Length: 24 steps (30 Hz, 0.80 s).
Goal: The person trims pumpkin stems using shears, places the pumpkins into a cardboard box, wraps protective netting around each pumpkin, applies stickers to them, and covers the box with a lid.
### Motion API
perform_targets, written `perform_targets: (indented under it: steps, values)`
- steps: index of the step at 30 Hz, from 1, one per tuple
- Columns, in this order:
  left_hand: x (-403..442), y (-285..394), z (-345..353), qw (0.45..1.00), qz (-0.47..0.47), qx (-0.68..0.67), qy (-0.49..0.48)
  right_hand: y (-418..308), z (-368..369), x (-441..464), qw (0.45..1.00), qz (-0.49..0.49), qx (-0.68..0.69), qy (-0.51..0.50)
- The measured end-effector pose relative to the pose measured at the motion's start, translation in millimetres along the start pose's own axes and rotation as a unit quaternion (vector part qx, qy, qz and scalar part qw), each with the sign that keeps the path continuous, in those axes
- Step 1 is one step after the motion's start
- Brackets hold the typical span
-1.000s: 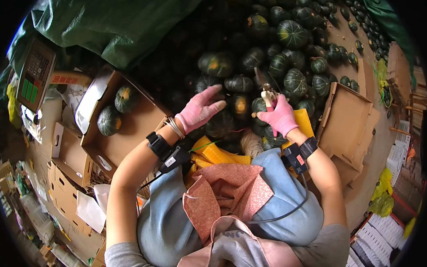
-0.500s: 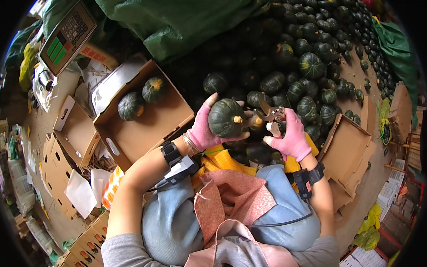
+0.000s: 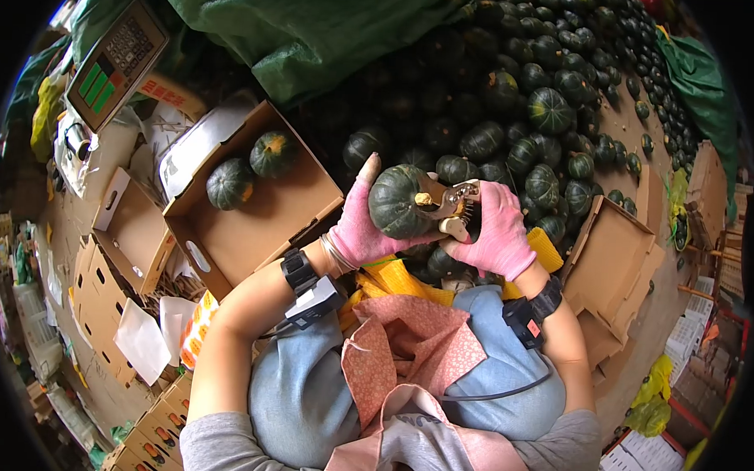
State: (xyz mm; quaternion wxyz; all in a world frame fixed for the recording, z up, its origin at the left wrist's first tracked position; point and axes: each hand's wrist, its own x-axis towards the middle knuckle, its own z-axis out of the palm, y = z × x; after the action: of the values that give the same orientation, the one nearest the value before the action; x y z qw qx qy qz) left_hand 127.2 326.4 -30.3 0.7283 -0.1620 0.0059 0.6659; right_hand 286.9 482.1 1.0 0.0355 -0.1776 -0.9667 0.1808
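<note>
My left hand [image 3: 356, 226], in a pink glove, is wrapped round a dark green pumpkin [image 3: 393, 204] from its left side and below. The pumpkin's pale cut stem [image 3: 425, 201] faces right. In my pink-gloved right hand [image 3: 501, 236] is a pair of pruning shears [image 3: 458, 208], its blades against the stem; whether they are closed on it I cannot tell. Left of the hands, an open cardboard box [image 3: 261, 231] holds two pumpkins, one [image 3: 230, 184] plain green and another [image 3: 273, 154] with an orange patch.
A large heap of green pumpkins [image 3: 484, 141] spreads ahead and to the right. Green tarp [image 3: 309, 42] hangs over its near left part. A digital scale display [image 3: 117, 64] stands at upper left. Another cardboard box [image 3: 609, 252] lies at right. Yellow cloth [image 3: 392, 282] lies by my lap.
My right hand has moved left, bringing the shears from beside the pumpkin to its stem. My left hand still holds the pumpkin in nearly the same place.
</note>
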Motion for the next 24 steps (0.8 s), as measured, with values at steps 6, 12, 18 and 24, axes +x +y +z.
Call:
perform_targets:
  steps: [6,12,18,24]
  values:
    - [1,-1,-2,0.999,0.011,0.033,0.028,5,-1,-1,1.000,0.024,-0.018,0.009]
    - [7,-7,0,1.000,-0.005,0.011,0.016,11,-1,-4,0.994,-0.010,-0.075,0.079]
    - [8,-8,0,1.000,0.008,0.013,0.022,26,-2,-4,0.997,0.022,0.009,0.080]
    - [-20,15,-3,0.988,0.053,0.144,-0.026,81,8,-33,0.931,0.261,0.254,0.016]
